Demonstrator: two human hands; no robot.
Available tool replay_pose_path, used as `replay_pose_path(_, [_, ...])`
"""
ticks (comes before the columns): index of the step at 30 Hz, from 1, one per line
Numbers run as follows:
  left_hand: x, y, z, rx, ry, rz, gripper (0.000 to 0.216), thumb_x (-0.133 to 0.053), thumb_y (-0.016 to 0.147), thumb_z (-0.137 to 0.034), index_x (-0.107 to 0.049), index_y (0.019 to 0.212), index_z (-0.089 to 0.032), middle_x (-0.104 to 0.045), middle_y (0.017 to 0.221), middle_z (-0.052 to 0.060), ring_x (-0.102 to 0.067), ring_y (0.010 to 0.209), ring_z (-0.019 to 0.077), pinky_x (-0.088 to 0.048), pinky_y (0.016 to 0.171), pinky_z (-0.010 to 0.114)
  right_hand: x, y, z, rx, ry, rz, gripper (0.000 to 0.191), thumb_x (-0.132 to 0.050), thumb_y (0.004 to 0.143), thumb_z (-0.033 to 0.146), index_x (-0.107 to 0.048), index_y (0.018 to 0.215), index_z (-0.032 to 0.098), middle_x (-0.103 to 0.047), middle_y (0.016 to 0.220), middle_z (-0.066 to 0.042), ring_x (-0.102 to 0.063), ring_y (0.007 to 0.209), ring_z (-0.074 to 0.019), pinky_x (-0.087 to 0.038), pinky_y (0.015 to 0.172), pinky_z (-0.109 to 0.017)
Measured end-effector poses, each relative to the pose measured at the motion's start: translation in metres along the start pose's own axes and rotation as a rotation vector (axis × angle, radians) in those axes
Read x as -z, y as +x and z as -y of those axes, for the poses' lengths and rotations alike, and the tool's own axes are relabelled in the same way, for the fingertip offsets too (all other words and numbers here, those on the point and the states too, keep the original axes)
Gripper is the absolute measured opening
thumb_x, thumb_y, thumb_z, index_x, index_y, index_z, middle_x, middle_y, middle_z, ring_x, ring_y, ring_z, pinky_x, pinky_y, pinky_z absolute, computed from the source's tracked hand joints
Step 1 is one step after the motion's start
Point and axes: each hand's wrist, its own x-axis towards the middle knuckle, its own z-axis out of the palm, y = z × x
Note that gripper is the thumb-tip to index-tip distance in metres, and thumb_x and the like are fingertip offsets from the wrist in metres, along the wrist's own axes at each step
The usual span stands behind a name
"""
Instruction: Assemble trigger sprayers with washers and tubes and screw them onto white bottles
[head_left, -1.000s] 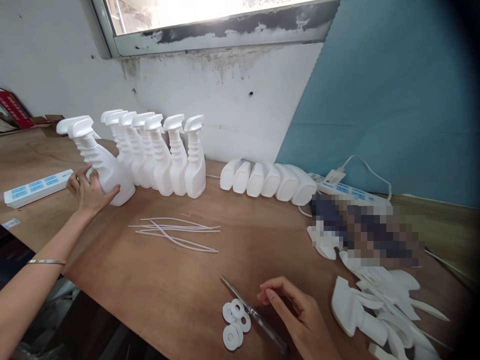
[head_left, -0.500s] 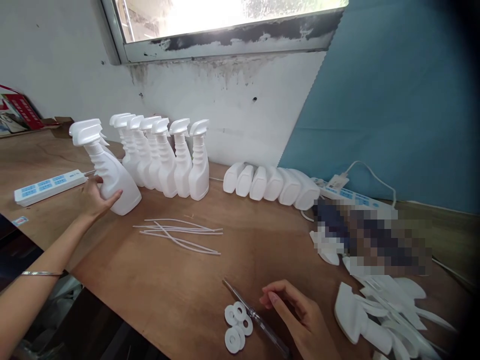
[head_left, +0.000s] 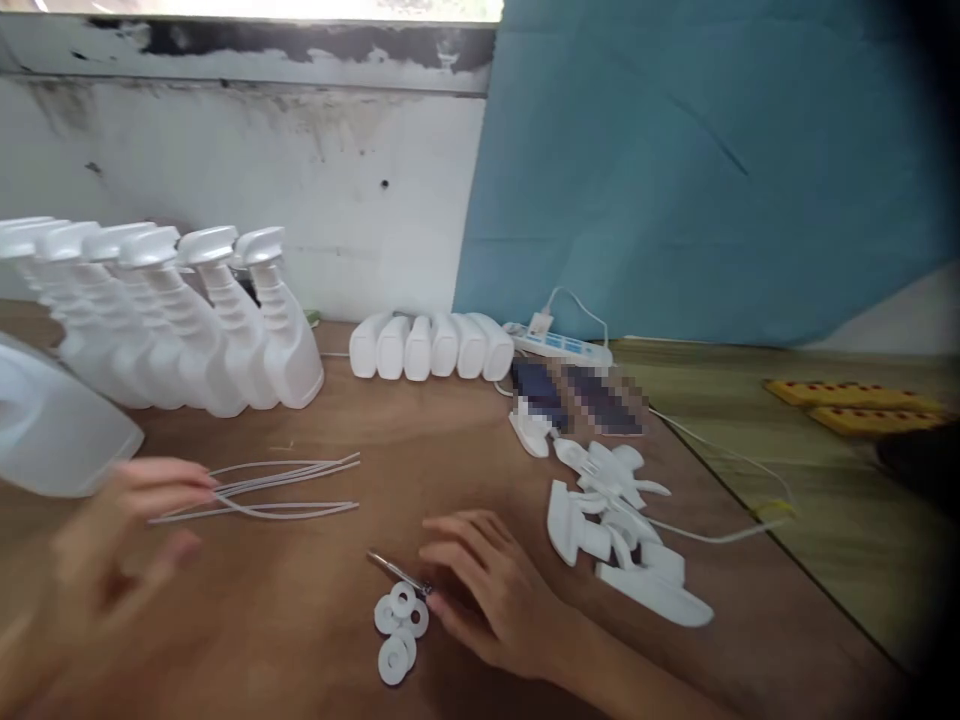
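Note:
My left hand hovers low at the left, blurred, fingers apart and holding nothing. Its fingertips are close to a bundle of thin white tubes. Just above it, at the frame's left edge, is a white bottle, apart from the hand. My right hand rests on the wooden table, fingers loosely bent over the handle of a thin metal tool. Several white washers lie just left of that hand.
A row of white spray bottles stands along the wall. Capless bottles lie beside them. Loose trigger heads are piled to the right, near a power strip and its cables. Yellow items lie on the floor beyond the table's right edge.
The view has swung right and down. My left hand has let go of the spray bottle and come back toward the tubes. My right hand has slid onto the tool.

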Motion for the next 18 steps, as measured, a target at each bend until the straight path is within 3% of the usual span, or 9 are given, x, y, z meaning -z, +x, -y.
replay_pose_path(3, [-0.042,-0.008,-0.054,-0.576,-0.016,0.457,0.048,-0.05,0.073,-0.025,-0.047,0.121,-0.024,-0.054,0.12,0.001,-0.047,0.111,0.0239,-0.041,0.093,0.037,0.0,-0.002,-0.013,-0.181,-0.329,-0.14,0.025,-0.044,0.084,0.022,-0.052,0.107,0.014,-0.048,0.119,-0.016,-0.042,0.111,-0.0282,-0.038,0.09,-0.046])
replay_pose_path(6, [-0.069,-0.002,-0.088,-0.84,-0.033,0.642,0.051,-0.047,0.079,-0.019,-0.038,0.129,-0.015,-0.048,0.128,0.003,-0.038,0.122,0.0202,-0.032,0.105,0.033,-0.005,-0.003,-0.026,-0.382,-0.566,-0.183,0.034,-0.046,0.083,0.025,-0.049,0.114,0.01,-0.035,0.131,-0.021,-0.03,0.122,-0.0371,-0.035,0.091,-0.052])
replay_pose_path(9, [-0.081,0.016,-0.104,-0.876,-0.157,0.735,0.052,-0.043,0.083,-0.014,-0.032,0.133,-0.015,-0.048,0.127,0.003,-0.039,0.122,0.0163,-0.031,0.107,0.029,-0.007,-0.002,-0.038,-0.485,-0.66,-0.193,0.044,-0.049,0.082,0.026,-0.042,0.121,0.007,-0.019,0.139,-0.026,-0.016,0.128,-0.0421,-0.031,0.093,-0.055])
replay_pose_path(12, [-0.094,0.027,-0.108,-0.884,-0.254,0.819,0.055,-0.041,0.084,-0.017,-0.025,0.136,-0.017,-0.047,0.127,0.006,-0.043,0.119,0.0171,-0.036,0.104,0.03,-0.001,-0.001,-0.049,-0.55,-0.713,-0.225,0.051,-0.05,0.082,0.025,-0.035,0.127,0.007,-0.013,0.141,-0.026,-0.014,0.128,-0.0424,-0.031,0.093,-0.055])
replay_pose_path(18, [-0.124,0.019,-0.097,-0.731,-0.287,0.875,0.059,-0.044,0.081,-0.02,-0.023,0.136,-0.021,-0.035,0.137,0.004,-0.03,0.128,0.0229,-0.014,0.11,0.047,0.02,0.003,-0.076,-0.621,-0.794,-0.212,0.055,-0.046,0.083,0.026,-0.03,0.13,0.003,-0.032,0.134,-0.027,-0.019,0.127,-0.0408,-0.033,0.093,-0.053])
